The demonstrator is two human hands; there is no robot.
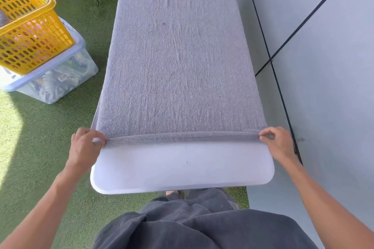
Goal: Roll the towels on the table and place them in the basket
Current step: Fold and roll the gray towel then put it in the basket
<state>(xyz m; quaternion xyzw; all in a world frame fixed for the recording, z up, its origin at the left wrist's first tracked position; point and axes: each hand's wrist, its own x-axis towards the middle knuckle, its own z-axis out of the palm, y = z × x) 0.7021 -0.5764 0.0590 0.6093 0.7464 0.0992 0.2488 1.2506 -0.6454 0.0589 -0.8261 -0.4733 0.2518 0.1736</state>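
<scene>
Grey terry towel point(178, 56) lies flat along the narrow white table point(182, 168), its near edge folded over. Left hand point(86, 147) and right hand point(277, 143) each pinch a near corner; the yellow perforated plastic basket point(30, 26) sits on a clear storage box point(58, 79) at left

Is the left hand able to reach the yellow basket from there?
Probably yes: nothing blocks the way from the left hand to the yellow basket, but its grip is busy pinching the towel.

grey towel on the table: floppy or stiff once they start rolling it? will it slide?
Likely floppy: the towel lies flat along the table and drapes over its left side. The left hand and right hand pinch its near corners, already folded. Its looped pile probably grips, so little sliding.
</scene>
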